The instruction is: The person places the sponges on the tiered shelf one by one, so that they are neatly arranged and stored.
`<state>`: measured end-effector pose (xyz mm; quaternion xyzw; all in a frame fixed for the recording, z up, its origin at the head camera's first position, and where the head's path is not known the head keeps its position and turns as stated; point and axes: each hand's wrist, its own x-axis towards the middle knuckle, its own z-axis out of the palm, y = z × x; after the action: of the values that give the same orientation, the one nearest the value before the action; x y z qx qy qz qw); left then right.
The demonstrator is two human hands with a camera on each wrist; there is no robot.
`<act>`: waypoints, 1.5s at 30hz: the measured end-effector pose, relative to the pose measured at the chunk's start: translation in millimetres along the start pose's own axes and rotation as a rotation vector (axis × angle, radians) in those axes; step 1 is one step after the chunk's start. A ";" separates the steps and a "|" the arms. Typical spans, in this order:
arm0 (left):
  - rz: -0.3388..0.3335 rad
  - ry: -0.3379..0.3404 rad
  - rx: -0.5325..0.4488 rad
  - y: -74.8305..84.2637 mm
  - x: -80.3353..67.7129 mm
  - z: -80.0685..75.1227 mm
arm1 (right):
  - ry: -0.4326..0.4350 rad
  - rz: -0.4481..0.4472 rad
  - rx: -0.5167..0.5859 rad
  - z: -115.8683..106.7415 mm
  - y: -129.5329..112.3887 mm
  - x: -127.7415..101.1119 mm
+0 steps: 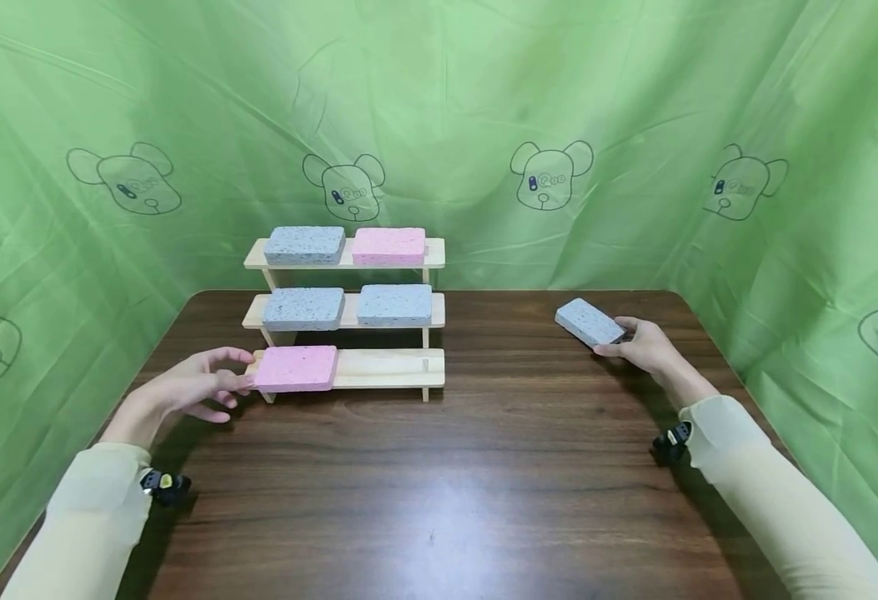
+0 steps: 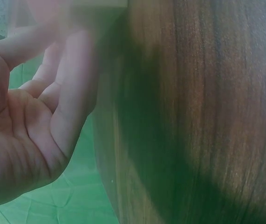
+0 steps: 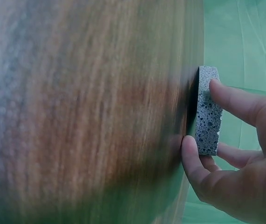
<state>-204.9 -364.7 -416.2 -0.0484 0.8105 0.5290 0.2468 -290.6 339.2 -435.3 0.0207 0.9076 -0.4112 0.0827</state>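
On the right of the table, my right hand (image 1: 644, 343) holds a blue sponge (image 1: 589, 322) by its near end. In the right wrist view the thumb lies on one edge of this pitted sponge (image 3: 208, 112), with fingers at its other end. My left hand (image 1: 194, 383) is at the left end of the rack's bottom shelf, its fingers spread and loosely bent. The thumb tip is right at the left edge of a pink sponge (image 1: 296, 368) lying on that shelf. In the left wrist view the fingertips of the left hand (image 2: 44, 107) blur against the shelf end.
A three-tier wooden rack (image 1: 386, 379) stands at the left on the dark wooden table (image 1: 439, 467). Its top shelf bears a blue sponge (image 1: 305, 245) and a pink one; the middle shelf bears two blue sponges. A green curtain (image 1: 454, 100) with bear drawings surrounds the table.
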 end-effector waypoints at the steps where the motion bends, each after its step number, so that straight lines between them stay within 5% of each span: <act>1: -0.001 -0.001 0.000 0.1 0.1 -0.1 | 0.000 -0.002 -0.004 -0.3 -0.8 -0.6; 13: 0.010 0.001 0.001 1.2 1.2 -2.2 | -0.023 0.014 0.015 -1.8 -5.0 -1.6; 23: 0.009 0.002 0.013 -1.7 1.9 -1.9 | -0.232 0.043 0.249 7.6 -11.2 -1.9; 31: 0.013 0.004 0.015 -2.6 3.4 -2.2 | -0.405 -0.053 0.247 14.2 -41.6 -12.0; 45: 0.011 -0.001 0.006 -3.6 2.6 -2.3 | -0.565 -0.156 0.300 36.8 -101.6 -33.6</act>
<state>-206.8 -367.8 -419.7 -0.0428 0.8122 0.5279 0.2446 -263.4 245.5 -378.0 -0.1520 0.7767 -0.5350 0.2955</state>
